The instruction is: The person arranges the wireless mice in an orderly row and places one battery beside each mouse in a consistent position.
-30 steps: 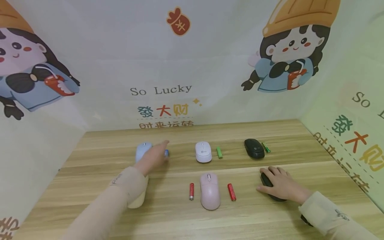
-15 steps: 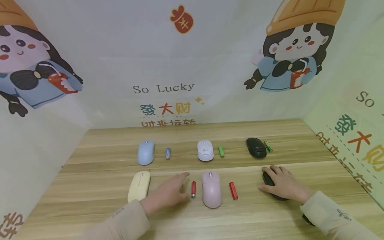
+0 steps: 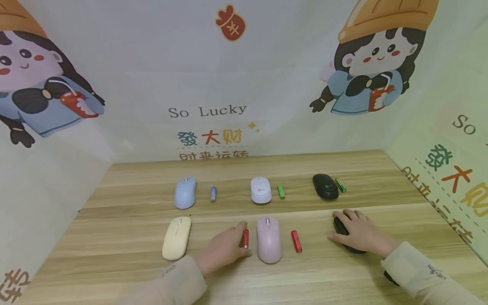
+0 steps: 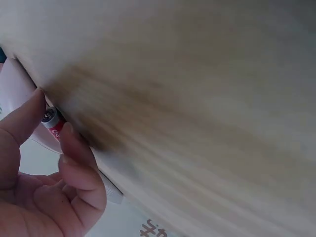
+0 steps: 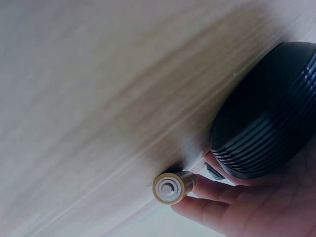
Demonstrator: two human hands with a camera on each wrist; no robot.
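My left hand (image 3: 225, 248) is beside a red battery (image 3: 245, 239), with the index finger near its far end and the thumb near its close end. In the left wrist view, this battery's metal end (image 4: 49, 116) shows between the thumb and a bent finger, which stand apart. My right hand (image 3: 358, 232) lies over a black mouse (image 3: 340, 227), fingers draped round it. The right wrist view shows the mouse's ribbed side (image 5: 266, 133) against the hand. A gold-rimmed battery (image 5: 170, 188) touches the fingers there; whether they pinch it, I cannot tell.
Around the hands on the wooden table (image 3: 126, 237) lie a pink mouse (image 3: 269, 241), another red battery (image 3: 296, 241) and a yellow mouse (image 3: 177, 238). Farther back are blue (image 3: 185, 193), white (image 3: 261, 190) and black (image 3: 325, 186) mice, each beside a battery. A printed cloth (image 3: 152, 76) hangs behind.
My left hand has left the blue mouse and battery at the back, moving forward and right to the red battery beside the pink mouse. The right hand stays on the black mouse.
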